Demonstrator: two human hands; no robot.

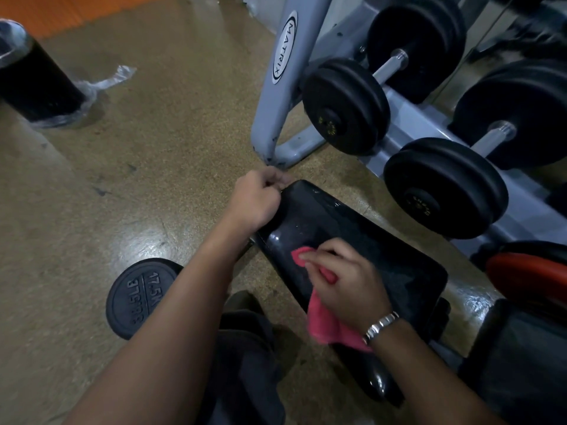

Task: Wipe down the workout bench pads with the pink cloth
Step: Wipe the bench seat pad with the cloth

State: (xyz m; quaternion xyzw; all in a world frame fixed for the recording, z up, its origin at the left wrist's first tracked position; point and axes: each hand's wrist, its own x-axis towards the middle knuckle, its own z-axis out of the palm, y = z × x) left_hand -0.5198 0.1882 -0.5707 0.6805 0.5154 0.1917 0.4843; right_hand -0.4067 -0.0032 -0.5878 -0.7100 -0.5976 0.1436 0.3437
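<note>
Black dumbbells sit racked on a grey frame beyond the left hand, a round weight on the floor to its left.

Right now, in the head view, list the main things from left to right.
black bin → 17.5 kg weight → left hand gripping the bench pad → right hand holding the pink cloth → red pad

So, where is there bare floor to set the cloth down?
Bare floor lies between the black bin, the grey rack leg and the bench pad. Right of the pad is crowded: racked dumbbells stand close. A weight lies lower left.
</note>
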